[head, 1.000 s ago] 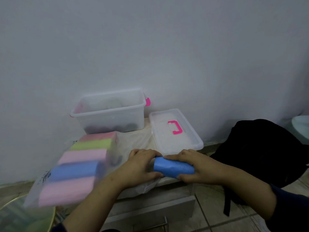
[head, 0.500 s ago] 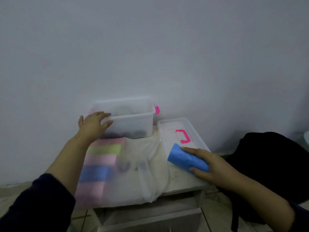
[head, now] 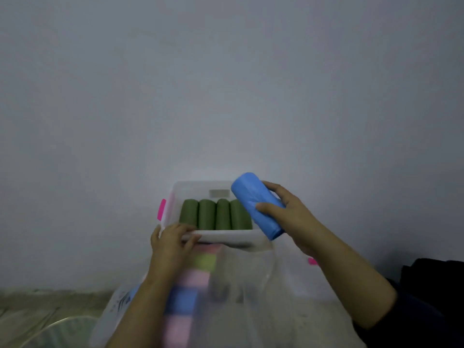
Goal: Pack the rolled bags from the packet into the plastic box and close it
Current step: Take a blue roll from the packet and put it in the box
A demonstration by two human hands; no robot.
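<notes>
Four green rolls (head: 216, 214) are lying in the plastic box (head: 226, 237). The left hand (head: 170, 243) is gripping its near rim at seven o'clock. The right hand (head: 286, 214) is clutching a blue roll (head: 253, 199) above the box's four o'clock corner; tilted, it may catch the rim and tumble outside.

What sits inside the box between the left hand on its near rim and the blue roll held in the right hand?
In the head view, four green rolls lie side by side in the plastic box, between the left hand and the blue roll.

Nothing is reading clearly: dark print is showing on the packet (head: 120, 301), below the left hand (head: 170, 243), too blurred to decipher.
</notes>
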